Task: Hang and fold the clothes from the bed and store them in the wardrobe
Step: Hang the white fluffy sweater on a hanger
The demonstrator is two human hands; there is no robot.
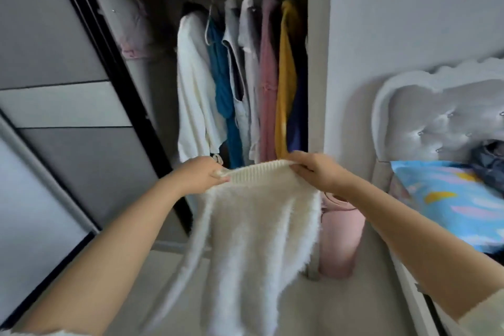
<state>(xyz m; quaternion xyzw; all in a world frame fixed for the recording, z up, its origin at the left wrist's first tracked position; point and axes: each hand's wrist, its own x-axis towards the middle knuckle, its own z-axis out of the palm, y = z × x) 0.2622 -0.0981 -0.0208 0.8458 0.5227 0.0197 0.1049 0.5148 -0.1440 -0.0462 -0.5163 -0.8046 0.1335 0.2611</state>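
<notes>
Fluffy sweater (253, 229): white, ribbed hem. Hanging garments: white (195, 90), teal (222, 76), pink (267, 84), mustard (286, 76). Pillow (447, 199): blue, pastel print. Bin (341, 243): pink.

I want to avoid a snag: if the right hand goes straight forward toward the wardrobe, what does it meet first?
Probably the yellow garment hanging just beyond the right hand, which grips the white fuzzy sweater. Depth is unclear, so its hem may lie farther back.
</notes>
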